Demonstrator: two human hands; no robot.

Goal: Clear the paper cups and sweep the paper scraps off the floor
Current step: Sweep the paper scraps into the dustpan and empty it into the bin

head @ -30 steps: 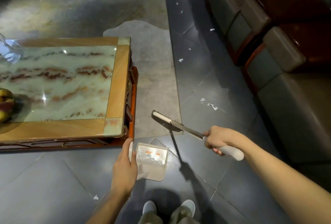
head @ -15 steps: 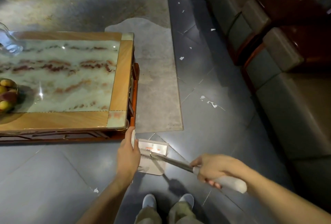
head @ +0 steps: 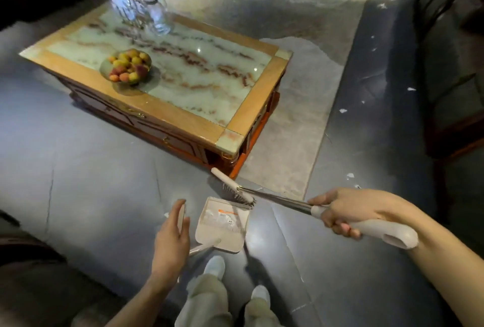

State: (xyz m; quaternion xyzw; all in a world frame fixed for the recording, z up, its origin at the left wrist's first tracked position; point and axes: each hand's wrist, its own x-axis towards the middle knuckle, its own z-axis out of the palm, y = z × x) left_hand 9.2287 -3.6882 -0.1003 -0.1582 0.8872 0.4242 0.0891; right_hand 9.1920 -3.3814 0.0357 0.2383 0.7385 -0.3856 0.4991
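right hand (head: 343, 211) clamped on broom, left hand (head: 170, 237) on dustpan grip

right hand: fingers curled round the white handle of the broom (head: 277, 201), knuckles up, index finger lying along the start of the metal shaft. the butt of the handle sticks out past the wrist. left hand: fingers and thumb close round the white grip at the top of the dustpan's thin rod; only a strip of that grip shows between them.

dustpan (head: 222, 224): pale, flat on the dark tile floor (head: 104, 182), mouth facing away from the person, just ahead of the shoes (head: 214, 266). orange label and some pale bits show inside; too blurred to tell what they are.

broom head: white back, dark bristles, lying slantwise across the far lip of the pan. right end at the pan's far right corner, left end raised toward the near corner of the coffee table (head: 262, 91).

paper scraps (head: 343, 110): small white pieces scattered on the tile strip between the grey rug (head: 296, 117) and the dark sofa (head: 450, 65), well apart from the pan. one more scrap lies just beside the left fingertips.

table top: fruit bowl (head: 128, 66) near the left edge, glass pitcher (head: 154, 15) at the far end.
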